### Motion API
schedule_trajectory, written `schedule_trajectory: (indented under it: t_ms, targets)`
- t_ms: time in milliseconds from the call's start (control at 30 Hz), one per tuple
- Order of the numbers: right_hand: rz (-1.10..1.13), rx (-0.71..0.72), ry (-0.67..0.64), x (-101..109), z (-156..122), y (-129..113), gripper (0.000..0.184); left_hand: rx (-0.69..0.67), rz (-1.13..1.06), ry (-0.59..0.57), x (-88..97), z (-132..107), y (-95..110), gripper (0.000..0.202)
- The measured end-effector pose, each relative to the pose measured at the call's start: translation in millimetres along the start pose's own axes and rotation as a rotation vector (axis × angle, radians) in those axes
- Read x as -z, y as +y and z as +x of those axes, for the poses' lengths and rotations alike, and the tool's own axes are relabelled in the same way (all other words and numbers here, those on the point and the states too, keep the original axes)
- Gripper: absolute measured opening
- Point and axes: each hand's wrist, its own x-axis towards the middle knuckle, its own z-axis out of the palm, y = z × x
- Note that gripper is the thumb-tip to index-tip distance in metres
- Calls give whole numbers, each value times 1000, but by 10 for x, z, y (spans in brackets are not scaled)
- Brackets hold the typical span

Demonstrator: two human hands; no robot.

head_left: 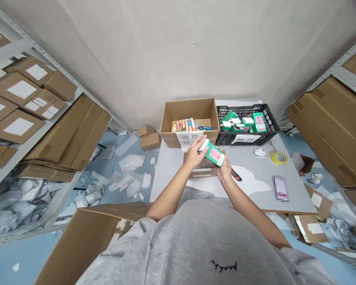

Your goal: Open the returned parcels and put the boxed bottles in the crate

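Note:
A small green and white box [214, 153] with a pink picture on its face is held tilted between my two hands. My left hand [195, 152] grips its upper left end, and my right hand [224, 169] has the lower right end. Beneath them lies a small brown carton [200, 173], partly hidden by the hands and the green box. To the right of my right hand, a black and red box cutter [236, 175] rests on white paper [249, 184]. Similar green boxes [259, 122] fill part of the black plastic crate [247, 138].
Left of the crate stands an open cardboard box [169, 138] with a paper label and colourful packs inside. Yellow tape [279, 157], crumpled paper [259, 152] and a pixelated phone-shaped item [281, 189] lie on the grey table [166, 174]. Shelves with cartons [20, 89] flank both sides.

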Motion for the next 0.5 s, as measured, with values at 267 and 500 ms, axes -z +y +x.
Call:
schedule_trajectory:
  t_ms: [267,500]
  targets:
    - [-24,7,12,-30,6,-12,56,38,-38,48,-71,4,-33,51]
    - [-24,-3,33,-25,2,-12,54,15,-109,84,-100,-2,-82,52]
